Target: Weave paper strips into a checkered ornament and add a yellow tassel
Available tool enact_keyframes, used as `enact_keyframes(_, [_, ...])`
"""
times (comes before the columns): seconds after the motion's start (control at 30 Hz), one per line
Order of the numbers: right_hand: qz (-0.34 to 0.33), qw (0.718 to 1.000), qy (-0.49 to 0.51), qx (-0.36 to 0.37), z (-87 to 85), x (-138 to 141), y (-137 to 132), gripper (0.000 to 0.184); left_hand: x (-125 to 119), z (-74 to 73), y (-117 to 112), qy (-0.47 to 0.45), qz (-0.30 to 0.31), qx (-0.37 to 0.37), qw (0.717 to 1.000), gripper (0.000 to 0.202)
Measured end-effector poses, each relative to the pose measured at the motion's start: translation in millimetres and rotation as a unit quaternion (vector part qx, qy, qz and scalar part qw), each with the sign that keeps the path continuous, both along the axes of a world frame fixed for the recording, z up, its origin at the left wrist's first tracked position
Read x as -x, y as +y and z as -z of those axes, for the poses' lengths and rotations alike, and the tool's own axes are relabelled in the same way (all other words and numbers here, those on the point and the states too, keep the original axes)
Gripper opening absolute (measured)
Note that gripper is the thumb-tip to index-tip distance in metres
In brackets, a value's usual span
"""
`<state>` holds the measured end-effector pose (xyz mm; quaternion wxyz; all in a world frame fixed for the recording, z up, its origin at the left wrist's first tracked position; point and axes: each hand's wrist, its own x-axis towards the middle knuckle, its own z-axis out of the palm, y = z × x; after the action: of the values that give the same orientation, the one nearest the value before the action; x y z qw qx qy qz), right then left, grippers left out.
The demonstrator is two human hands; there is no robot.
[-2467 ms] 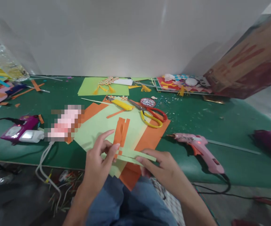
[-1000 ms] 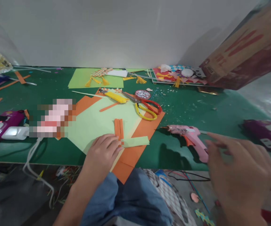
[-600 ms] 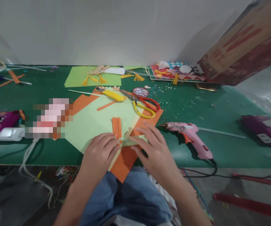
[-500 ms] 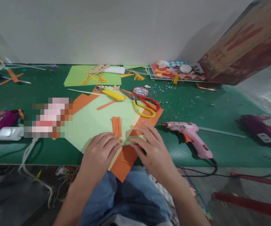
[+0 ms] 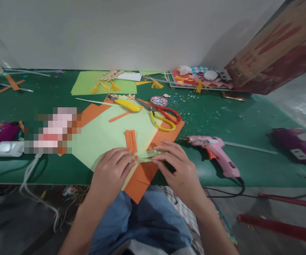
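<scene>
Orange paper strips (image 5: 131, 141) stand up side by side from a small woven crossing with pale green paper strips (image 5: 147, 154), which run out to the right. My left hand (image 5: 115, 164) is closed on the left side of this crossing, fingertips pinching the woven strips. My right hand (image 5: 176, 163) pinches the green strips near their right ends. Beneath both hands lie a pale green paper sheet (image 5: 96, 136) and an orange sheet (image 5: 138, 189), whose corner juts over the table edge.
Scissors (image 5: 162, 118) and a yellow cutter (image 5: 127, 104) lie on the sheets. A pink glue gun (image 5: 215, 145) is to the right, its cord hanging off the table (image 5: 259, 141). Purple power sockets (image 5: 299, 145) sit far right. A cardboard box (image 5: 270, 56) leans at the back right.
My right hand has shifted slightly right along the green strips, and more of them shows between my hands. My left hand stays at the crossing.
</scene>
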<state>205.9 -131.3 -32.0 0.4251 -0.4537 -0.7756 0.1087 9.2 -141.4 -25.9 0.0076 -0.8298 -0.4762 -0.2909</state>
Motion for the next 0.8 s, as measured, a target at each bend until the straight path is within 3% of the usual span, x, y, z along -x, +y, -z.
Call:
enact_keyframes(0.23, [0.03, 0.99, 0.112, 0.084, -3.8, -2.1, -3.2, 0.011, -0.3, 0.2, 1.2, -0.002, 0.004, -0.009, 1.0, 0.015])
enact_keyframes(0.4, [0.071, 0.959, 0.244, 0.122, -6.4, -11.0, -4.4, 0.006, -0.3, 0.6, 0.7, -0.005, 0.004, -0.012, 1.0, 0.015])
enact_keyframes(0.53, [0.127, 0.911, 0.384, 0.085, -14.3, -23.7, -4.2, 0.008, -1.0, 0.8, 0.3, 0.005, 0.005, -0.015, 1.0, 0.014])
enact_keyframes(0.7, [0.12, 0.819, 0.551, 0.103, -30.8, -48.8, -10.1, 0.019, 3.8, 1.7, 0.8, 0.027, 0.017, -0.041, 0.999, 0.019])
enact_keyframes(0.8, [0.146, 0.802, 0.562, 0.14, -39.5, -66.2, -16.9, 0.023, 12.8, -0.2, 1.0, 0.049, 0.043, -0.034, 0.997, 0.022])
